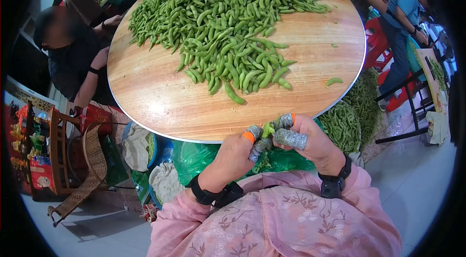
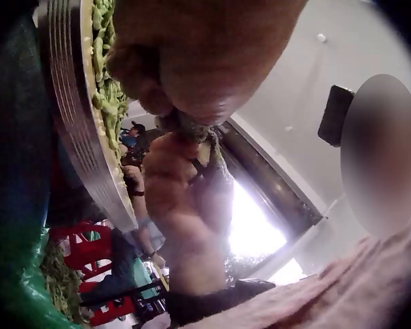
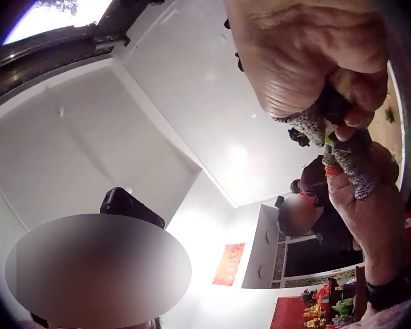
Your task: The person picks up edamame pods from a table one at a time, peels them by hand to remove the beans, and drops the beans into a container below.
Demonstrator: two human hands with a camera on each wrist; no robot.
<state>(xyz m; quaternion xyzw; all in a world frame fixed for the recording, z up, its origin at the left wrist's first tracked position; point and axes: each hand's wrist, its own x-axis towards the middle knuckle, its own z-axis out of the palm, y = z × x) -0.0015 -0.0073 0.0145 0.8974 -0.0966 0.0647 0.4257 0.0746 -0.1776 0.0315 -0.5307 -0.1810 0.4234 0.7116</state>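
Observation:
Both hands meet just past the near edge of a round wooden table (image 1: 160, 106), over green plastic (image 1: 194, 157). Between their fingertips is a green soybean pod (image 1: 266, 130). The left hand (image 1: 233, 155) pinches it from one side, and the right hand (image 1: 313, 143) pinches it from the other. Grey knitted finger covers with orange bands wrap several fingertips. In the right wrist view, a bit of green shows between the covered fingertips (image 3: 356, 161); the hands hide most of the pod. A big heap of soybean pods (image 1: 223, 14) covers the table's far and middle part.
One loose pod (image 1: 334, 81) lies right of the heap. More pods fill a bag (image 1: 342, 123) below the table's right side. Cloth-covered basins (image 1: 138, 147) and a wooden chair (image 1: 63, 150) stand left. Other people sit around, one in a blue shirt (image 1: 405, 7) at right.

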